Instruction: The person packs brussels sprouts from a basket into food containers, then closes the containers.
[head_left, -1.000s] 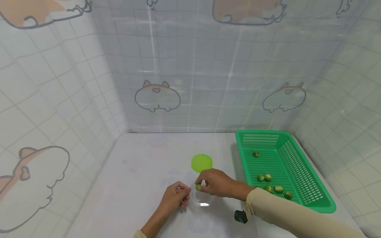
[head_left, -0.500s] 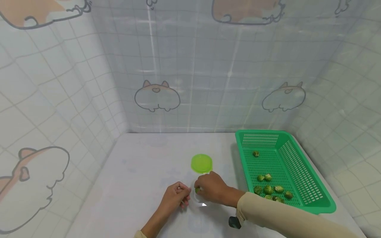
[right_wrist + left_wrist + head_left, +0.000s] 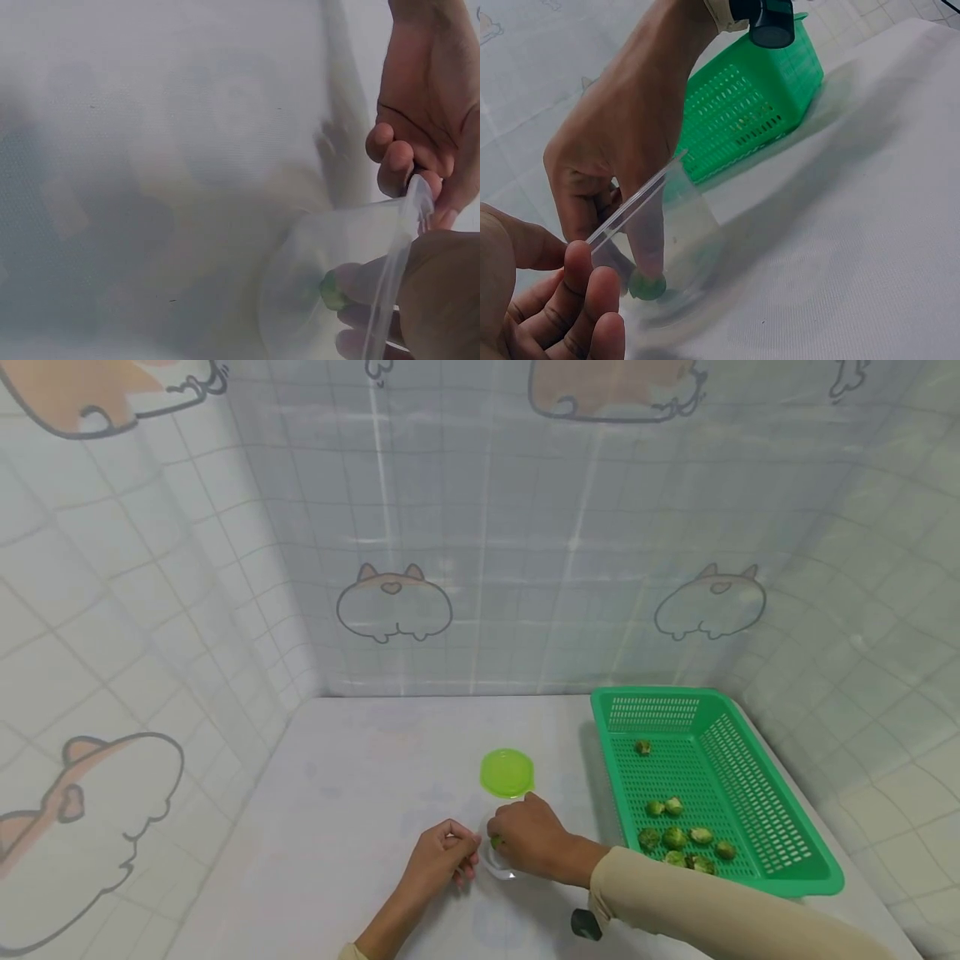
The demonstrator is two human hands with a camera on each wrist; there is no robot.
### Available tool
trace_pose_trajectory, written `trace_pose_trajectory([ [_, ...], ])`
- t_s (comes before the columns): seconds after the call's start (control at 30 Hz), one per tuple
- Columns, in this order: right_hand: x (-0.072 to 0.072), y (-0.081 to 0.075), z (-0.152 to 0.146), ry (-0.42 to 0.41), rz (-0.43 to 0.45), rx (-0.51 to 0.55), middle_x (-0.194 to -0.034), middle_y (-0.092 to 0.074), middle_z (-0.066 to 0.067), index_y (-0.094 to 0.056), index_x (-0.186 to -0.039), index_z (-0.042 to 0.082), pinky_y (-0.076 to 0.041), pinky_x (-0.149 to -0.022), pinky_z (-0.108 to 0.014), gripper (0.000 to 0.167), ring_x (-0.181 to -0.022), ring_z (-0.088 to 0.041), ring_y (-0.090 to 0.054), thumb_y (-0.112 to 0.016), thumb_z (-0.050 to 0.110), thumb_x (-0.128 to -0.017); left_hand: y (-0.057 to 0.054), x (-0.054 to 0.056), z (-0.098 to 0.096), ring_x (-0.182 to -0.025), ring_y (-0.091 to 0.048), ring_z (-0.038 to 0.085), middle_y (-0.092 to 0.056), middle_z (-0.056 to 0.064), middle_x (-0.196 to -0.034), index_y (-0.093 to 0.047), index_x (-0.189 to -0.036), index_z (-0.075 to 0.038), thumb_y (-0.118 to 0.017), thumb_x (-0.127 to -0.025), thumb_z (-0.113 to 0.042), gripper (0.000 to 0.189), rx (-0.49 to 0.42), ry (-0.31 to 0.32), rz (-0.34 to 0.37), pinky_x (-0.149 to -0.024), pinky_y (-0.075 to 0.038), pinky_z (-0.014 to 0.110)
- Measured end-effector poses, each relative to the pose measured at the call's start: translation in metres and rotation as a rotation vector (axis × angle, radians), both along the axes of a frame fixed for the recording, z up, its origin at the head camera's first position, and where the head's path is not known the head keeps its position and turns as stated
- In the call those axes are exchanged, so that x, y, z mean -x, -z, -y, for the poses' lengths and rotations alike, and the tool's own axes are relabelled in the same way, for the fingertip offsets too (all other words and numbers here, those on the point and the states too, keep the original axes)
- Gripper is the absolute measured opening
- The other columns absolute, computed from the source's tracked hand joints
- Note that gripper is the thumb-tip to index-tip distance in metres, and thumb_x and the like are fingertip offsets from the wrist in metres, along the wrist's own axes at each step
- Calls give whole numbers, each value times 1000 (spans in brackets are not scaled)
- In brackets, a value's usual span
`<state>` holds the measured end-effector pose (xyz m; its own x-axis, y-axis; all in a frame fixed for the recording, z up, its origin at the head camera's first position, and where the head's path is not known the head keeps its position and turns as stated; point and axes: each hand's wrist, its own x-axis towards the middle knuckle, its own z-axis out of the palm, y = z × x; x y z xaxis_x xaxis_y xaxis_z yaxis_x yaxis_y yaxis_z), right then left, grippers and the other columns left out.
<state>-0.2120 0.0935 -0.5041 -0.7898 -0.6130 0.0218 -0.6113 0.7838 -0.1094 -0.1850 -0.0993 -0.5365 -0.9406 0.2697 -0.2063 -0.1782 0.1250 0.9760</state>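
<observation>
A clear plastic container (image 3: 694,240) stands on the table between the two hands. My left hand (image 3: 442,853) pinches its rim between thumb and forefinger, the other fingers curled alongside. From above, my right hand (image 3: 531,837) reaches down inside the container. Its fingers hold a small green Brussels sprout (image 3: 646,286) near the container's bottom; in the right wrist view the sprout (image 3: 332,291) shows blurred through the clear wall. Just behind the container lies a round lime-green lid (image 3: 507,772), flat on the table.
To the right stands a green perforated basket (image 3: 768,793) with several Brussels sprouts (image 3: 674,837) lying in it. A dark wrist camera (image 3: 586,924) sticks out below the right sleeve (image 3: 675,893). Patterned plastic sheeting (image 3: 480,568) encloses the white table at the back and sides.
My right hand has moved down and slightly left, carrying the sprout from above the container into it. The left hand has stayed put at the rim.
</observation>
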Motion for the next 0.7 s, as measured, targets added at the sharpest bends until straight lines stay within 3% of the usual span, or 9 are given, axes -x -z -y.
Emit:
trace_pose_trajectory([
  [0.17, 0, -2, -5, -2, 52, 68, -88, -71, 13, -79, -98, 21, -46, -74, -31, 14, -80, -2, -62, -81, 21, -85, -1, 0, -1, -57, -62, 13, -68, 7, -73, -60, -98, 0, -69, -95, -20, 22, 4, -19, 8, -50, -51, 23],
  [0.47, 2, -22, -27, -1, 205, 327, -95, -73, 7, -75, -106, 11, -54, -77, -26, 18, -86, -5, -65, -77, 16, -89, 2, 1, 0, -58, -62, 13, -68, 9, -74, -61, -99, 1, -68, -95, -19, 21, 9, -33, 14, -51, -52, 24],
  [0.7, 5, -37, -57, 36, 217, 429, -101, -74, 4, -74, -108, 15, -57, -82, -31, 17, -91, -7, -67, -76, 19, -92, 5, 2, 0, -58, -62, 14, -68, 9, -75, -62, -99, -1, -69, -95, -21, 22, 30, -47, 27, -51, -52, 26],
])
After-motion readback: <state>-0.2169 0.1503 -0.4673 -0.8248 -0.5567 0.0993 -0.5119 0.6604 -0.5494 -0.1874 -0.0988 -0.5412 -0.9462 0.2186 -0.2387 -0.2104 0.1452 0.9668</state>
